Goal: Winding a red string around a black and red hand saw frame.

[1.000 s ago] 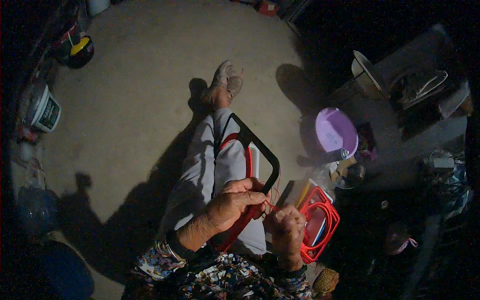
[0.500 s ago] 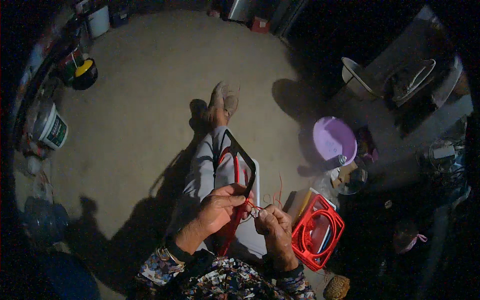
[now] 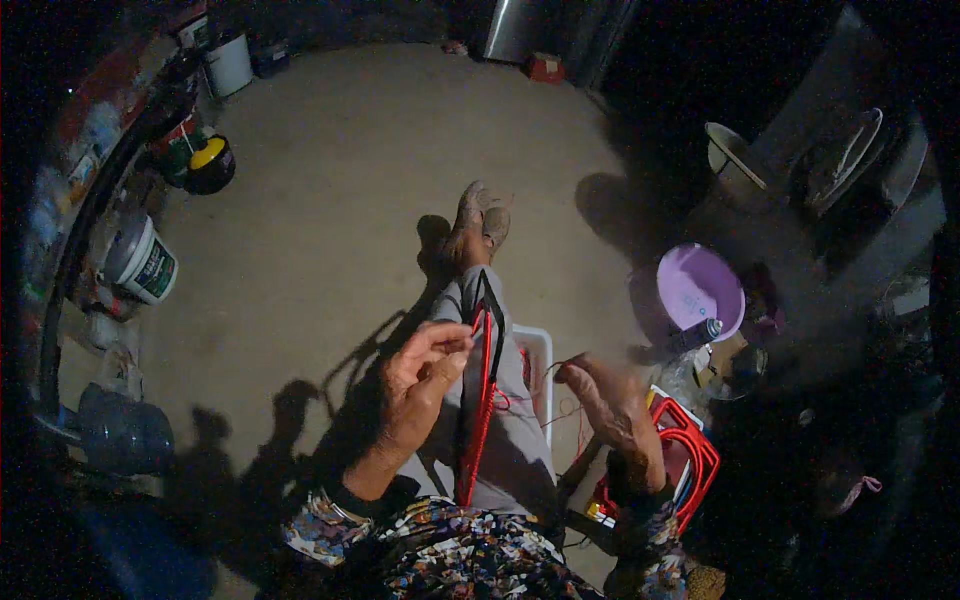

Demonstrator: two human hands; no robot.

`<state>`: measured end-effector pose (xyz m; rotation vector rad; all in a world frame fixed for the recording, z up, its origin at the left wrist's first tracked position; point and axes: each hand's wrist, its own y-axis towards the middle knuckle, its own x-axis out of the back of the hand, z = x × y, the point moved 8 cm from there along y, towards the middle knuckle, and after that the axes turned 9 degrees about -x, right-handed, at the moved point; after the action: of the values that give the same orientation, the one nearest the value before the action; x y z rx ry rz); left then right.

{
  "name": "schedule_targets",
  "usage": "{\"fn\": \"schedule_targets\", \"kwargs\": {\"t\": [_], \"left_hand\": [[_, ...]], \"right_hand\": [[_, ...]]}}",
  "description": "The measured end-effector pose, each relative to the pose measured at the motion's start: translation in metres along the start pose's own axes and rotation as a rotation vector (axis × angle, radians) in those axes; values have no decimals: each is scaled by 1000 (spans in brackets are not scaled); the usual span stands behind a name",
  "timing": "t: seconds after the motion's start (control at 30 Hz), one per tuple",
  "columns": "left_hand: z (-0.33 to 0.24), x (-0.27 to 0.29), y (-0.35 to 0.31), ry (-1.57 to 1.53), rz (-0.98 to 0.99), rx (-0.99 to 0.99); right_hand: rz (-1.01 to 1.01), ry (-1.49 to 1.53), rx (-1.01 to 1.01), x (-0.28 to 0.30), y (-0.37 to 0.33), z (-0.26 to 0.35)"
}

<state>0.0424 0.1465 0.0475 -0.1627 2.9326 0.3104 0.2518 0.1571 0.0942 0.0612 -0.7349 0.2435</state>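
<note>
Grip check: what's the right hand (image 3: 615, 408) doing?

Thumb and fingertip look pinched on a thin strand (image 3: 548, 371). Hand's a bit blurry, but a little curl pokes out at the tips.

And the left hand (image 3: 415, 380)?

Fingers loosely bent, right by a red and black frame (image 3: 483, 410). Honestly can't tell if the tips touch it, so I won't call it a hold.

So where's the frame?

Between the 2 hands, over the grey trousers (image 3: 525, 465), seen almost edge-on. Black shows at the far end, red runs back toward the lap, and a tuft of red cord (image 3: 502, 400) sticks out of its right side.

What's around that?

White bin (image 3: 547, 385) just beyond the leg on the right, red stuff inside. Past the right wrist there's a pile of red frames (image 3: 711, 463).

Anything further out?

Purple basin (image 3: 690, 275) on the right, with a dark can (image 3: 693, 336) at its near rim. Way over left there's a white bucket (image 3: 150, 262), tilted, and 1 black and yellow container (image 3: 209, 170) farther back. Shoes (image 3: 474, 207) are straight ahead on the floor (image 3: 370, 170).
</note>
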Motion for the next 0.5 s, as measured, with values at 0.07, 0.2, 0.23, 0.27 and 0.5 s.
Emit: {"fn": "schedule_targets", "kwargs": {"t": [0.07,0.2,0.23,0.27,0.5], "left_hand": [[-31,-20,11,92,182,-147],[-60,-51,23,143,413,-176],[-51,-51,24,51,406,-61],[-43,-50,24,-40,397,51],[-49,-44,37,-330,354,174]], "right_hand": [[150,-25,33,2,3,29],[176,0,201,1,14,69],[147,11,211,5,17,72],[117,21,223,11,19,77],[-19,365,186,16,35,55]]}}
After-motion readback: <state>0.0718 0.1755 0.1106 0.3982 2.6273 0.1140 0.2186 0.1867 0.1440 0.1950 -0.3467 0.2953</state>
